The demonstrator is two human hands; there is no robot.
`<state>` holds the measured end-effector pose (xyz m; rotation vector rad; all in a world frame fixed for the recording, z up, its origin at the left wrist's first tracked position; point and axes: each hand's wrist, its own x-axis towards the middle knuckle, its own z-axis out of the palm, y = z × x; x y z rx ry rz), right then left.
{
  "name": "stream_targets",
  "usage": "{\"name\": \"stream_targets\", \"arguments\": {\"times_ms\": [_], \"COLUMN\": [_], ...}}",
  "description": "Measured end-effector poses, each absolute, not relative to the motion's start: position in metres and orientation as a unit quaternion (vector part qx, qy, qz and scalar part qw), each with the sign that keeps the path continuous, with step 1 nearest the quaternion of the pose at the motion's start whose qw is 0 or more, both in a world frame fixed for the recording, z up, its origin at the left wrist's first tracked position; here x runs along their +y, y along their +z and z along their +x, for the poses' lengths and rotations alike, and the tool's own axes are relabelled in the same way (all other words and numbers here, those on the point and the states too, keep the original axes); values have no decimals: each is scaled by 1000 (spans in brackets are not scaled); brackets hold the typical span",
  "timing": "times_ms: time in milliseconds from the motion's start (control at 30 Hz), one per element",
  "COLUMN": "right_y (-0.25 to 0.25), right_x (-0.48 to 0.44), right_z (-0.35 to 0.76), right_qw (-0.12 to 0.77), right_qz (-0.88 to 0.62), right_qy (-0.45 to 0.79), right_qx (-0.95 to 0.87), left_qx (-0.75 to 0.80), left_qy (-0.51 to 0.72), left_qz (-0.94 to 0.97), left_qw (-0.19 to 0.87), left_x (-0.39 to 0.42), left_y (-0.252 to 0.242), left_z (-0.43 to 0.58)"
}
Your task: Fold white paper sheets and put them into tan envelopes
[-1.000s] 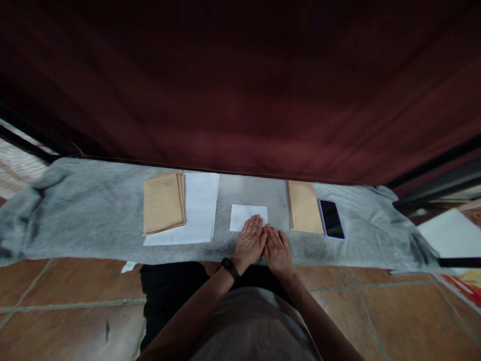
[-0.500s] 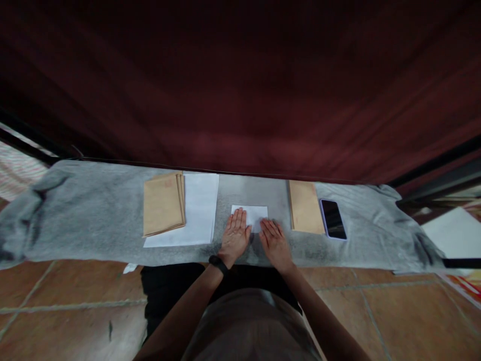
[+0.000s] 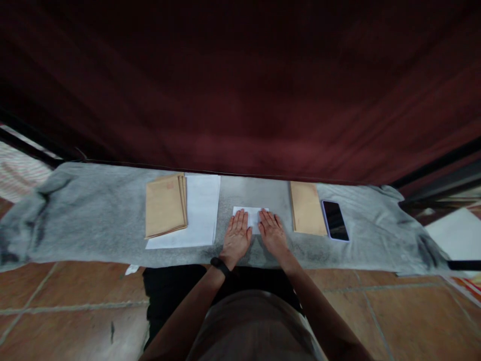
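Note:
A small folded white paper lies on a grey cloth spread over the floor. My left hand, with a black band at the wrist, lies flat on the paper's left part, fingers stretched out. My right hand lies flat on its right part, fingers also stretched. Most of the paper is hidden under the two hands. Neither hand grips anything.
Left of the hands, a stack of brown envelopes rests partly on white sheets. To the right lie another brown envelope and a dark phone. A dark red curtain hangs behind. Brown tiles lie nearer me.
Both hands were side by side at the paper's near edge. They have since spread apart and slid forward, and now cover more of the paper.

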<state>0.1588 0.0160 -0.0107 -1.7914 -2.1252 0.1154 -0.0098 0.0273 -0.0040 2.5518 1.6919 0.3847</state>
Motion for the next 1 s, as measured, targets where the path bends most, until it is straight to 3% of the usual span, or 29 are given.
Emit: {"name": "stream_targets", "arguments": {"times_ms": [467,1000], "right_y": [-13,-15], "right_x": [11,12], "right_z": [163,164], "right_qw": [179,237], "right_qz": [-634,-663], "right_qy": [30,9], "right_qx": [-752,-710], "left_qx": [508,580], "left_qy": [139,150], "left_qz": [847,800], "left_qw": [77,36], "left_x": [41,37], "left_y": [-3,-9], "left_z": [28,-12]}}
